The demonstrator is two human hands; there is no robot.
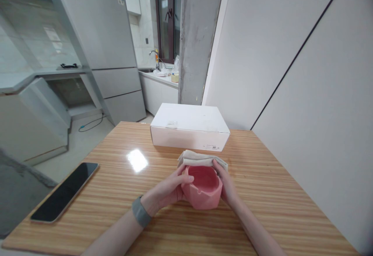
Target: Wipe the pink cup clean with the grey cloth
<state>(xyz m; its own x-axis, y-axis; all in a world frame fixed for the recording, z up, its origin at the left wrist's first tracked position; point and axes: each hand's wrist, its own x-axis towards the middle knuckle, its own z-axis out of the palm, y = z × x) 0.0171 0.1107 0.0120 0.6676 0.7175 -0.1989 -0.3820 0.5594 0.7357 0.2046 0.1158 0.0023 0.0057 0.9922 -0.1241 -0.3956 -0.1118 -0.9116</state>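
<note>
Between both hands is a faceted bowl (matte pink).

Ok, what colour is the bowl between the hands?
The bowl is pink all over where visible; head view shows it.

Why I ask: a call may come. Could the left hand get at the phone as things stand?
Probably yes, if the left hand lets go of the pink bowl; nothing visible stands between it and the phone.
</note>
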